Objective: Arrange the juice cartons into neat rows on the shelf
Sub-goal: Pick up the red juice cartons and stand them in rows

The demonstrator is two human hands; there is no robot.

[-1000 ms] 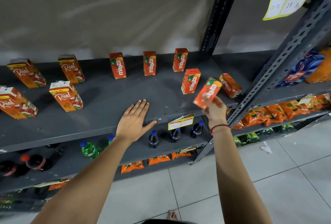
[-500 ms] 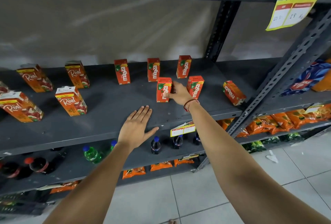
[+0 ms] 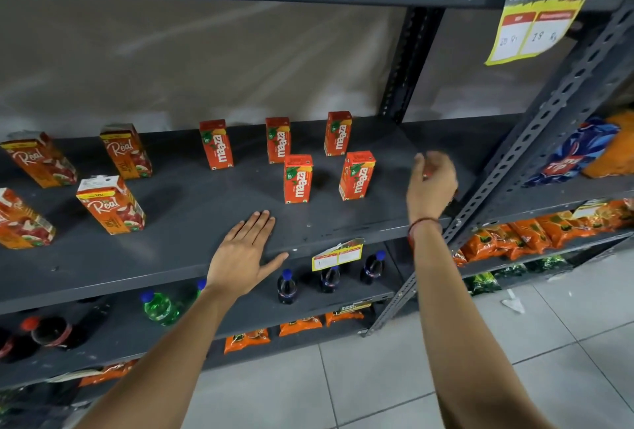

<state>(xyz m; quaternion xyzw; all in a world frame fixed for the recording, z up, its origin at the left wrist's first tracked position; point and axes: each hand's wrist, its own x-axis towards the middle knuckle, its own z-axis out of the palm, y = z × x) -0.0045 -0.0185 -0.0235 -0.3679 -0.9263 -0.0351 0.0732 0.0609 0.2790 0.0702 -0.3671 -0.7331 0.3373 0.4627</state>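
Left hand (image 3: 242,259) lies flat and empty on the shelf (image 3: 192,209) edge, bottom centre. Right hand (image 3: 430,188) hovers loosely curled mid-right, holding nothing, beside five Maaza cartons (image 3: 297,179).

The grey shelf (image 3: 192,209) carries five upright Maaza cartons (image 3: 297,179); left of them stand four Real cartons (image 3: 110,205), and a left hand (image 3: 240,257) lies flat just before them.

5 Maaza cartons (image 3: 297,179); 4 Real cartons (image 3: 110,205); 2 hands (image 3: 242,257).
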